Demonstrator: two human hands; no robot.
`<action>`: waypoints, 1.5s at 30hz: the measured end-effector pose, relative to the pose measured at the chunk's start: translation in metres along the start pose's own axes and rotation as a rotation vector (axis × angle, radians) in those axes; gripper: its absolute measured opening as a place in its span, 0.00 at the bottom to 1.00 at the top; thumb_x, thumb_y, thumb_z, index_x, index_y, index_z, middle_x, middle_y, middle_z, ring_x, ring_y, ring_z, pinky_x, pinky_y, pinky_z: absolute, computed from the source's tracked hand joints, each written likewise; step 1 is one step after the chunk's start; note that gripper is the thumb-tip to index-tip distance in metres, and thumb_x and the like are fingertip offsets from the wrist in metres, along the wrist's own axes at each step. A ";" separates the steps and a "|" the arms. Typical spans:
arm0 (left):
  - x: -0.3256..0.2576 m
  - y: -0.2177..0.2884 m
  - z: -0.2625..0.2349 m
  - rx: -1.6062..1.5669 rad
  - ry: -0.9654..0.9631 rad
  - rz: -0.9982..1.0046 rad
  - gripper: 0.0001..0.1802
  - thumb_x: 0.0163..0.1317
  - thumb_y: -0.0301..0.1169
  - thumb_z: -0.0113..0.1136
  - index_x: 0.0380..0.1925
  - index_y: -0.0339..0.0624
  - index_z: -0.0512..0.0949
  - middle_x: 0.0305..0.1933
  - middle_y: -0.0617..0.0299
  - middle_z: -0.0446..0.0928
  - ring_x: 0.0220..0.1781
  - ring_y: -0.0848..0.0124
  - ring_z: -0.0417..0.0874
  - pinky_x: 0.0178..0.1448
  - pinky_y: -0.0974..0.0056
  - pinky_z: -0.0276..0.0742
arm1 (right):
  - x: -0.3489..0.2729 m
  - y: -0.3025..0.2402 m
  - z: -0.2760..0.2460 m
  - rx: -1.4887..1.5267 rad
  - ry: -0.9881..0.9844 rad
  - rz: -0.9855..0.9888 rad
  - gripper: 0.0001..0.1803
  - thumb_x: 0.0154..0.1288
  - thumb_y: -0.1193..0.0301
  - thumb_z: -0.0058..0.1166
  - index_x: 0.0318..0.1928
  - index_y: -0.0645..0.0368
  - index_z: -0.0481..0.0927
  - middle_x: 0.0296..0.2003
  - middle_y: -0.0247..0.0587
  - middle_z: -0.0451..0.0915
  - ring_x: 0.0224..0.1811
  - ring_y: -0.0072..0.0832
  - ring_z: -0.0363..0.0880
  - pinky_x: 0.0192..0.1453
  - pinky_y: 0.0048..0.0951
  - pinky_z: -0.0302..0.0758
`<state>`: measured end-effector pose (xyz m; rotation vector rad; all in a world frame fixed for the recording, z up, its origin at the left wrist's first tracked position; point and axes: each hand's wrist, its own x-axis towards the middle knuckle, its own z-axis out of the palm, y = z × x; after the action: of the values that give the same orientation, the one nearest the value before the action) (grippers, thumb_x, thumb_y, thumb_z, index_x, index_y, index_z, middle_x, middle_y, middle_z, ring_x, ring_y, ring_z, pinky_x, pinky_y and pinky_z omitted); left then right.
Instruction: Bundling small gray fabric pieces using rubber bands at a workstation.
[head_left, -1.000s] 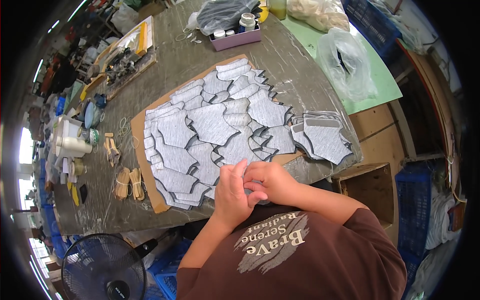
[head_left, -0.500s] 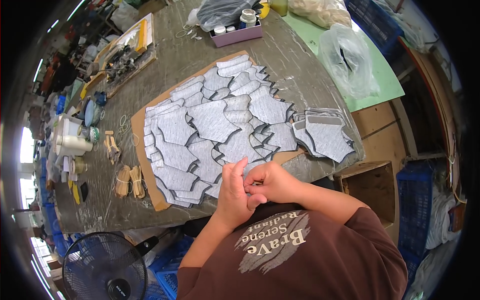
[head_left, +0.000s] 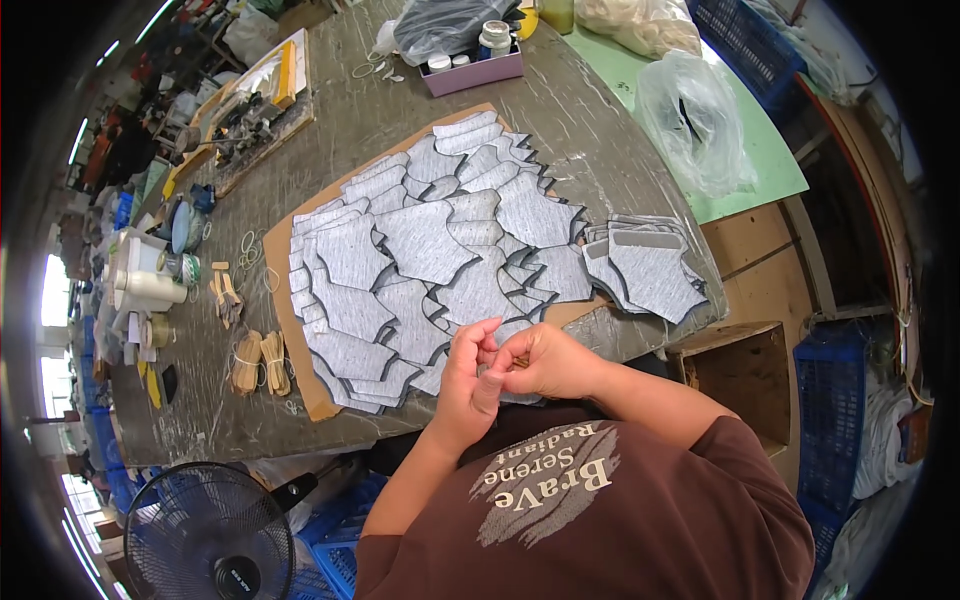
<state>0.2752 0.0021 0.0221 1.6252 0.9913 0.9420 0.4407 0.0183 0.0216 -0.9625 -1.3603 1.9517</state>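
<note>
In front of my chest, at the near edge of the table, my left hand [head_left: 466, 380] and my right hand [head_left: 547, 362] meet at the fingertips. Both have their fingers bent and pinched together; whatever lies between them is too small or hidden to make out. Just beyond them, grey fabric pieces [head_left: 425, 240] with dark edges and curved outlines lie in overlapping rows on a brown cardboard sheet [head_left: 289, 345]. A separate small stack of the same grey pieces [head_left: 655, 275] rests to the right of the sheet.
Bundles of tan strips [head_left: 258, 362] lie left of the cardboard. A purple box [head_left: 475, 75] with jars stands at the far side, and a clear plastic bag [head_left: 695, 125] lies on a green board [head_left: 770, 175]. A black fan [head_left: 210, 535] is at the lower left.
My left fingers have curled inward and its thumb has come up against the right fingertips. The fabric pieces have not moved.
</note>
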 end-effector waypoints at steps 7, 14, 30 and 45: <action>0.003 0.007 -0.013 -0.205 0.062 -0.275 0.16 0.69 0.34 0.46 0.49 0.35 0.71 0.37 0.63 0.71 0.30 0.79 0.70 0.30 0.76 0.66 | -0.005 0.002 -0.002 0.470 -0.149 0.072 0.03 0.64 0.72 0.45 0.35 0.59 0.71 0.22 0.27 0.68 0.18 0.12 0.62 0.22 0.14 0.59; 0.011 0.014 -0.023 0.184 -0.143 0.204 0.09 0.56 0.23 0.59 0.39 0.38 0.78 0.36 0.59 0.70 0.34 0.71 0.72 0.36 0.72 0.69 | -0.004 0.013 0.002 0.299 -0.093 0.147 0.08 0.59 0.74 0.38 0.35 0.58 0.72 0.21 0.28 0.66 0.17 0.13 0.60 0.17 0.17 0.58; -0.005 -0.005 -0.046 -0.327 0.442 -0.331 0.05 0.54 0.20 0.62 0.31 0.35 0.77 0.28 0.63 0.75 0.20 0.82 0.71 0.19 0.77 0.64 | -0.038 0.010 -0.038 0.271 0.354 -0.238 0.06 0.54 0.78 0.49 0.24 0.54 0.67 0.21 0.33 0.68 0.19 0.19 0.66 0.22 0.23 0.64; 0.001 -0.016 -0.033 -0.068 0.290 -0.491 0.03 0.56 0.22 0.59 0.30 0.35 0.78 0.21 0.66 0.75 0.18 0.83 0.72 0.21 0.79 0.62 | -0.033 0.032 -0.016 -1.353 0.307 -0.503 0.16 0.47 0.71 0.51 0.40 0.56 0.79 0.28 0.33 0.71 0.28 0.29 0.76 0.27 0.31 0.74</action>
<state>0.2433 0.0172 0.0145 1.1258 1.4576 0.8676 0.4710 -0.0089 -0.0040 -1.1760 -2.3946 0.3049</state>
